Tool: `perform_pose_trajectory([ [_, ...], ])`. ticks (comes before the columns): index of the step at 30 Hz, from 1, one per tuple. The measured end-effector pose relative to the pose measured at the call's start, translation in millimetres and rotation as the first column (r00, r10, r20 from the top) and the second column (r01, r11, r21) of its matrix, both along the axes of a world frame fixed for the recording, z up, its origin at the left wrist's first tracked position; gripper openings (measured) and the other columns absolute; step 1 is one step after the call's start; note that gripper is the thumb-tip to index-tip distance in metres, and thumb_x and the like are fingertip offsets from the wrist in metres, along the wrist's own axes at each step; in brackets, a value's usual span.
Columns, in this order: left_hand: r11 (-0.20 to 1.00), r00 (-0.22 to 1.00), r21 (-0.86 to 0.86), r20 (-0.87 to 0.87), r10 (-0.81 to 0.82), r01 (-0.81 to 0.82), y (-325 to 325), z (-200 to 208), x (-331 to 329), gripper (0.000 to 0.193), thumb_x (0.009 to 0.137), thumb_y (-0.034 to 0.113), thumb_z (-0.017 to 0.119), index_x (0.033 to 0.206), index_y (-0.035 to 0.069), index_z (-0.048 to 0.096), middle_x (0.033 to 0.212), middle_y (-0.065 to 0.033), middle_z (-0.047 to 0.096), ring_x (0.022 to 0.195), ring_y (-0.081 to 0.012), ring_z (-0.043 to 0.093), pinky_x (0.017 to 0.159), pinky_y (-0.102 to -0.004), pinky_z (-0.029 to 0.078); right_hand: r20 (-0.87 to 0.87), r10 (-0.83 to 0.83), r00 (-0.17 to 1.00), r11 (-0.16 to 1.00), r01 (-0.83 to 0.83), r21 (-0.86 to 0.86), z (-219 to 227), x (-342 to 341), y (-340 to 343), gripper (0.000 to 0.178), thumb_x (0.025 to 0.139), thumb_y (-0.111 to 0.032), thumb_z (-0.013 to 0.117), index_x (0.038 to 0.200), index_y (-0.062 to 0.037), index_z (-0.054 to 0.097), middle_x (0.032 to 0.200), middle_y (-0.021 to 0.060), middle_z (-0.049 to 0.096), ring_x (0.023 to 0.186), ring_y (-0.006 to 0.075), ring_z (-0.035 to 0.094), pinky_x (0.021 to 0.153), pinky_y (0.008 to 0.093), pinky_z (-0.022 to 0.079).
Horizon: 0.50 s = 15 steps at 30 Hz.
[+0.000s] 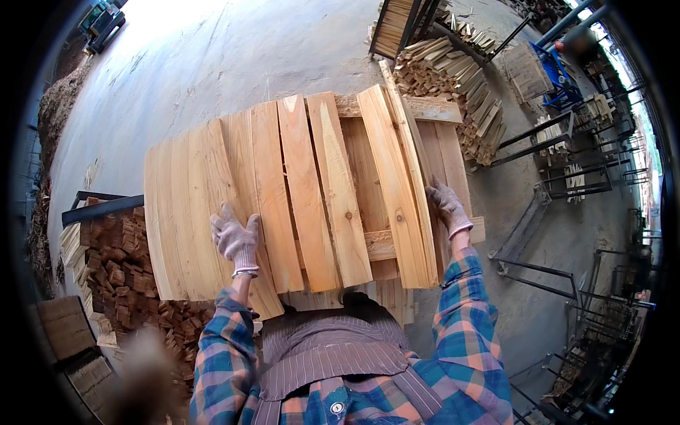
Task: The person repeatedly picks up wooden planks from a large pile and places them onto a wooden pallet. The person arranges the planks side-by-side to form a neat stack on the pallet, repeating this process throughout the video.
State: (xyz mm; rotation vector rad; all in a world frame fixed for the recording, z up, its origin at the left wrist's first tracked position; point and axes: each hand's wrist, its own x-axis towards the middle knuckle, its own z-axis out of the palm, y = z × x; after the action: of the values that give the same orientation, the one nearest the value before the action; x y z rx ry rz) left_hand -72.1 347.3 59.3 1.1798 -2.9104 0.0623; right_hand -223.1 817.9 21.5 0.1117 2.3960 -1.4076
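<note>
My left hand (235,237), in a pale knitted glove, rests with spread fingers on the light wooden boards (200,205) at the left of a stack. On the right my gloved right hand (450,205) is at the outer side of a wooden board (409,159) that stands tilted on its long edge, its fingers partly bent against it. Left of that board lies another loose board (386,184). Several boards lie side by side with gaps, across crosspieces (381,245). More boards show beneath.
Brown wood blocks (120,262) are heaped in a rack at the left. Cut wood strips (460,92) are piled beyond the stack at the right. Black metal frames (535,273) stand on the concrete floor (191,64). A blue-framed cart (559,78) stands far right.
</note>
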Motion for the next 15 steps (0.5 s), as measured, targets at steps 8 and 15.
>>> perform_pose_trajectory([
  [8,0.996,1.000,-0.092,-0.025,-0.006,0.003,-12,-14,12,0.083,0.081,0.063,0.060,0.145,0.015,0.037,0.137,-0.0230,0.039,0.117,-0.0392,0.051,0.092,-0.0452,0.048,0.192,-0.043,0.980,0.902,0.120,-0.414,3,49,-129,0.035,0.091,-0.015,0.064,0.122,0.0001,0.059,0.107,0.0077,0.068,0.093,0.0144,0.064,0.081,0.0279,0.053],
  [15,0.999,1.000,0.052,0.011,0.013,-0.013,-7,-4,8,0.082,0.082,0.063,0.059,0.146,0.015,0.036,0.141,-0.0241,0.036,0.128,-0.0390,0.043,0.100,-0.0459,0.042,0.006,-0.111,0.994,0.949,0.108,-0.295,-9,46,-163,0.036,0.090,-0.025,0.064,0.116,-0.0003,0.061,0.089,0.0093,0.069,0.069,0.0217,0.063,0.062,0.0336,0.051],
])
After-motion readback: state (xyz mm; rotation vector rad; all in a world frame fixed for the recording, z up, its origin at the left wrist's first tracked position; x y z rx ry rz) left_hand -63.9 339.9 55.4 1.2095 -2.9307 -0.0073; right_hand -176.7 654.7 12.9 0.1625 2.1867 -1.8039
